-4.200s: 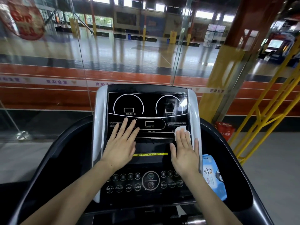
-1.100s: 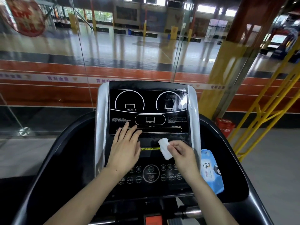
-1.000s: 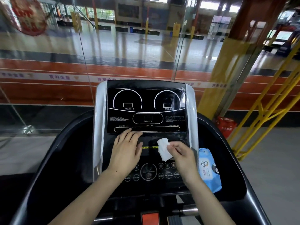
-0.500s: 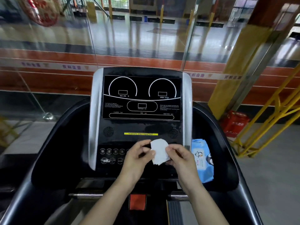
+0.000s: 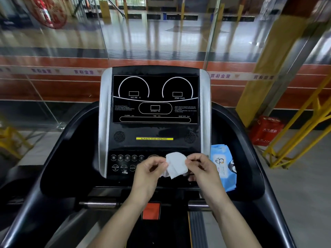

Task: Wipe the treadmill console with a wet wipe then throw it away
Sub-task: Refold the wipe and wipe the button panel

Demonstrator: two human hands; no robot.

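Wet wipe [image 5: 176,166] is held off the treadmill console [image 5: 154,111], at its lower edge, pinched between left hand [image 5: 149,173] and right hand [image 5: 202,170]. Risk: light fingertip pinches may let it drop onto the treadmill.

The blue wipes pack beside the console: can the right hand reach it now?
Probably yes: the blue wipes pack lies uncovered just beside the right hand, but that hand pinches the wet wipe.
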